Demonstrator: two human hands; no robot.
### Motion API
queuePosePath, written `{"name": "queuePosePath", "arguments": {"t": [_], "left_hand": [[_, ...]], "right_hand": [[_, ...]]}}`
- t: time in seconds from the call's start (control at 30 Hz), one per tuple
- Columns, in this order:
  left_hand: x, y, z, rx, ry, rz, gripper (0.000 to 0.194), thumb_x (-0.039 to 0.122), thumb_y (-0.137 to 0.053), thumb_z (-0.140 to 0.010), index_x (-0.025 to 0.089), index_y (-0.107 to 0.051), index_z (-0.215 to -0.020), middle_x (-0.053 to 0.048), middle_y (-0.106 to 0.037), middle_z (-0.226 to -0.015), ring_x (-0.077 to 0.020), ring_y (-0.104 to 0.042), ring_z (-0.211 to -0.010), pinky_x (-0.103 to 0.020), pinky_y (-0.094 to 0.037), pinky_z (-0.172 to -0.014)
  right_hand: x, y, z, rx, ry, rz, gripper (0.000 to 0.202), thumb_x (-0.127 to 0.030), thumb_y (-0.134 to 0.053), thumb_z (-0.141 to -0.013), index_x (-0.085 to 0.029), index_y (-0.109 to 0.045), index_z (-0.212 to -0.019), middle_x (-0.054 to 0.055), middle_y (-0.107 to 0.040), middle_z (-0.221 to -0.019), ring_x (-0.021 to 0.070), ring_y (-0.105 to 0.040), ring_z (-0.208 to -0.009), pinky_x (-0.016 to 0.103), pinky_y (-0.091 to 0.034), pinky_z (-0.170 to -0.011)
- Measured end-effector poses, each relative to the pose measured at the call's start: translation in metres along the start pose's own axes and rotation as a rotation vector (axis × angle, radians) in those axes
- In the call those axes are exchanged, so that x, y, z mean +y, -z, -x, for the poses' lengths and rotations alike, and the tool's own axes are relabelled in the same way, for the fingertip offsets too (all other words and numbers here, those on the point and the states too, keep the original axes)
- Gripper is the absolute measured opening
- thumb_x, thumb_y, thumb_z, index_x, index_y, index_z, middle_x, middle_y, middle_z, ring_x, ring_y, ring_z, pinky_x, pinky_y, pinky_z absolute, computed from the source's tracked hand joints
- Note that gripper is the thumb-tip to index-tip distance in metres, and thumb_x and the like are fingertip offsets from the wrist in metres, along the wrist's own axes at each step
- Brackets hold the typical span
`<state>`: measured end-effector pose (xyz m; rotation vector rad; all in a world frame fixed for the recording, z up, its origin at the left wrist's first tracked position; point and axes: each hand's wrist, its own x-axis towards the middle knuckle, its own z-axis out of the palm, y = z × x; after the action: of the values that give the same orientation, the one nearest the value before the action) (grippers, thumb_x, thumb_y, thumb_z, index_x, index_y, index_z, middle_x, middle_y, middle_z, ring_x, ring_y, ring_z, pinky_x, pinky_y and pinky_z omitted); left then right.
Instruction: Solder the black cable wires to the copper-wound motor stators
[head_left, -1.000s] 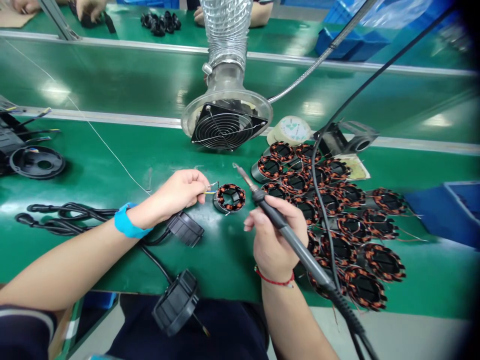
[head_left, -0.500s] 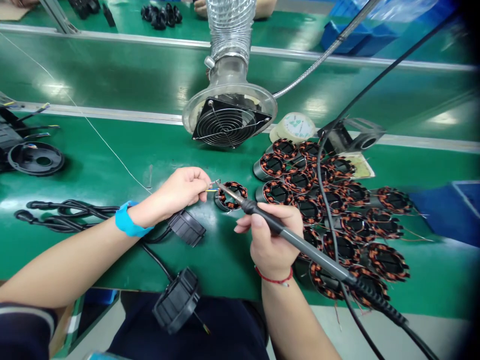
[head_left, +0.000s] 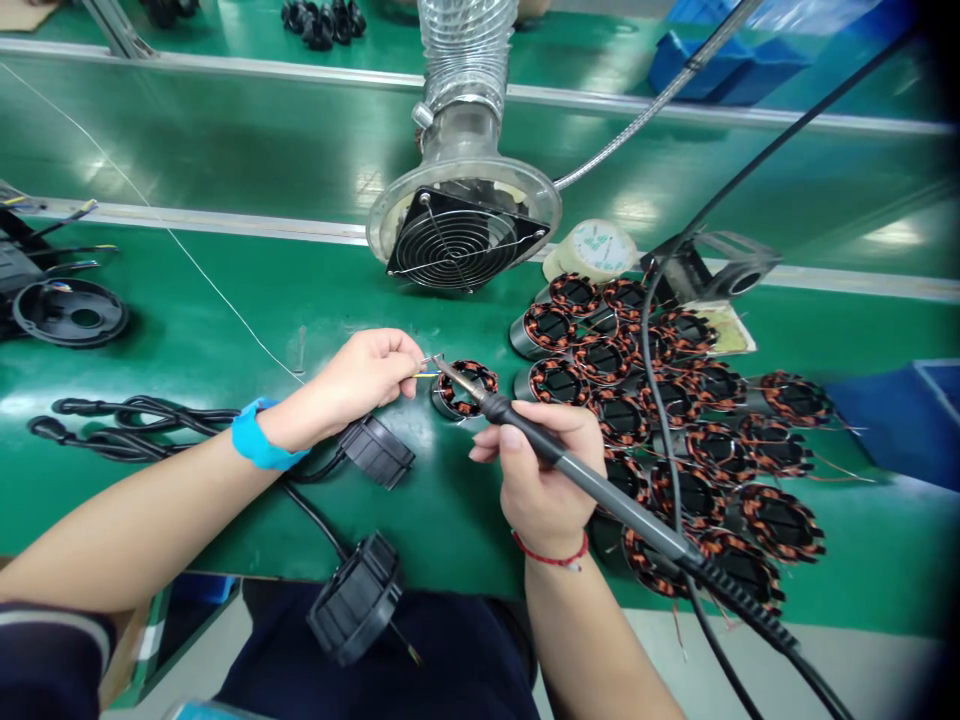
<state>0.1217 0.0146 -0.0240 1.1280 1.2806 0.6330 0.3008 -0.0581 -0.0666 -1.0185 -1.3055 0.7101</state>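
My right hand (head_left: 551, 470) is closed around a soldering iron (head_left: 525, 432), its tip pointing up and left. The tip meets or nearly meets thin wire ends just beyond my left fingertips. My left hand (head_left: 375, 370) is pinched on thin wires (head_left: 427, 374), one yellow and one blue; whether solder is also between the fingers I cannot tell. Right beside the wires stands a copper-wound motor stator (head_left: 466, 390), upright on the green bench. Below my left wrist lies a black round cap (head_left: 377, 452) with a cable. Another black cap (head_left: 356, 598) hangs over the bench's front edge.
Several copper-wound stators (head_left: 615, 415) crowd the right side. A fume extractor fan (head_left: 457, 245) hangs above the work. Black cables (head_left: 142, 425) lie at left, and a tape roll (head_left: 596, 248) is behind. The iron's cord (head_left: 652, 380) and a blue bin (head_left: 900, 420) are at right.
The view has shifted slightly. Both hands keep nearly the same pose, with the iron's tip still at the wire ends.
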Motion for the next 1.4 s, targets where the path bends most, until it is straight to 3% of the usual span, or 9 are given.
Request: {"name": "queuePosePath", "arguments": {"t": [1.07, 1.27, 1.4], "left_hand": [[0.0015, -0.0008, 0.0004, -0.004, 0.005, -0.029, 0.008, 0.012, -0.05, -0.072, 0.015, -0.056, -0.07, 0.004, -0.057, -0.057, -0.0028, -0.033, -0.041, -0.018, -0.022, -0.04], [0.0007, -0.0002, -0.0007, -0.011, 0.001, -0.033, 0.007, 0.013, -0.05, -0.072, 0.016, -0.056, -0.071, 0.004, -0.057, -0.057, -0.0032, -0.034, -0.042, -0.018, -0.022, -0.04], [0.0014, -0.0004, -0.0003, -0.009, -0.006, -0.037, 0.007, 0.014, -0.05, -0.071, 0.016, -0.056, -0.07, 0.004, -0.056, -0.056, -0.0033, -0.033, -0.042, -0.018, -0.022, -0.04]], "right_hand": [[0.0024, 0.0035, 0.0036, -0.008, -0.002, 0.04, 0.019, -0.018, -0.065, -0.087, -0.022, -0.057, -0.104, -0.004, -0.07, -0.072, 0.0123, -0.069, -0.05, 0.02, -0.058, -0.045], [-0.0013, -0.0002, 0.0011, 0.05, -0.005, 0.002, 0.017, -0.02, -0.065, -0.088, -0.022, -0.057, -0.102, -0.004, -0.07, -0.073, 0.0119, -0.069, -0.05, 0.02, -0.058, -0.045], [-0.0014, 0.0004, 0.0006, 0.007, -0.012, 0.001, 0.017, -0.018, -0.064, -0.088, -0.022, -0.058, -0.103, -0.005, -0.07, -0.07, 0.0109, -0.068, -0.048, 0.018, -0.057, -0.044]]}}
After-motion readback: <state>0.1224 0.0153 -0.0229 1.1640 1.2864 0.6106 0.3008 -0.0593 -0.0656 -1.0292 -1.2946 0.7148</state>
